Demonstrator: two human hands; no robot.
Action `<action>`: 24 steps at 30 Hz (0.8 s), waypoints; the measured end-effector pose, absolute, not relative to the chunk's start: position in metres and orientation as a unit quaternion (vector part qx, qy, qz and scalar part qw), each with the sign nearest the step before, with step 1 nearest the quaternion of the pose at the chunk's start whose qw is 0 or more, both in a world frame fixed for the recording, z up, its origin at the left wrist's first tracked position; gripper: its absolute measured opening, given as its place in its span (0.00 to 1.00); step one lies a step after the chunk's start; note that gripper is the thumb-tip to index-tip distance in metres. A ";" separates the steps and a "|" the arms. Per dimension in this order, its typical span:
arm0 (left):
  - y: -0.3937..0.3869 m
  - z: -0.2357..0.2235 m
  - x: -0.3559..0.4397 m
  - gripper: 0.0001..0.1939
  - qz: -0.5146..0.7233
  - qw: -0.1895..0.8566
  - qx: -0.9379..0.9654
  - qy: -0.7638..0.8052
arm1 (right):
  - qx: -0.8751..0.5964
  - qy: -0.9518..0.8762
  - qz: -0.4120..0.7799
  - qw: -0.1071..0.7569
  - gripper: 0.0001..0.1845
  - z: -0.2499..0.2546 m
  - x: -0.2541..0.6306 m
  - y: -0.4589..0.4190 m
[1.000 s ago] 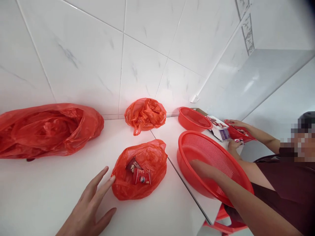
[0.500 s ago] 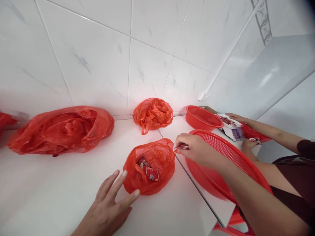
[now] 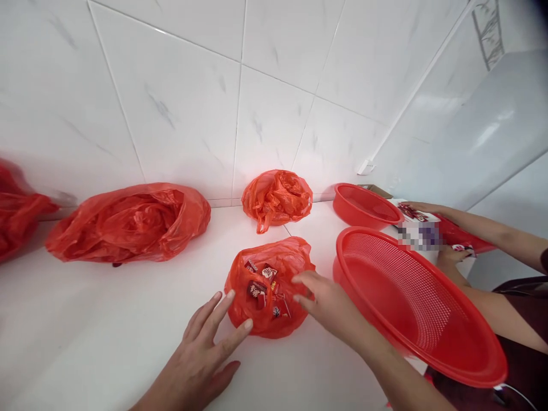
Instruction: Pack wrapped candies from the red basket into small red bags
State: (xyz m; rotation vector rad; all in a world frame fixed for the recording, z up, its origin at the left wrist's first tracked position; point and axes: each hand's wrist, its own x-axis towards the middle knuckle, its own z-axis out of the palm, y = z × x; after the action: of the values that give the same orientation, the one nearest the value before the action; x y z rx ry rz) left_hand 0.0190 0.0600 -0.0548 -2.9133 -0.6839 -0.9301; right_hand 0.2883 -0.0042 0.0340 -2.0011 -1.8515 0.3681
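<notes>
A small open red plastic bag (image 3: 268,268) lies on the white table and holds several small red snack packets (image 3: 263,283). My left hand (image 3: 203,357) rests flat beside the bag, fingers spread, its fingertips touching the bag's near left edge. My right hand (image 3: 327,302) hovers at the bag's right rim, fingers loosely apart and holding nothing. To the right, a large red mesh basket (image 3: 449,354) sits tilted, partly over the table edge.
A big crumpled red bag (image 3: 128,222) lies at left, another red bag (image 3: 15,208) at the far left edge, and a knotted one (image 3: 277,197) by the tiled wall. A red bowl (image 3: 366,205) stands behind the basket. Another person's hands (image 3: 449,254) handle a box at right.
My right hand moved from the basket to the small bag with a red packet pinched in its fingers; now the hand is empty and more packets lie in the bag. The left hand slid closer.
</notes>
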 end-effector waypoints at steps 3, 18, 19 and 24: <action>0.061 -0.056 0.020 0.34 -0.301 -0.007 -0.928 -0.219 | -0.734 -0.659 0.088 0.138 0.23 0.003 0.287 -0.022; 0.053 -0.076 0.039 0.33 -0.324 -0.057 -0.910 -0.253 | -0.645 -0.635 0.092 0.414 0.07 -0.022 0.258 -0.083; 0.055 -0.079 0.037 0.33 -0.321 -0.061 -0.908 -0.262 | -0.660 -0.604 0.079 0.439 0.07 -0.024 0.264 -0.089; 0.058 -0.088 0.033 0.34 -0.326 -0.088 -0.888 -0.312 | -0.757 -0.404 0.008 0.513 0.12 -0.035 0.300 -0.118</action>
State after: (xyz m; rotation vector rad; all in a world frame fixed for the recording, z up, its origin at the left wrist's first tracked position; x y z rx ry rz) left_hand 0.0326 0.0579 -0.0880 -2.9589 -1.0381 -1.0859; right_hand 0.3004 -0.1183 -0.0354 -1.8214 -0.9716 0.0202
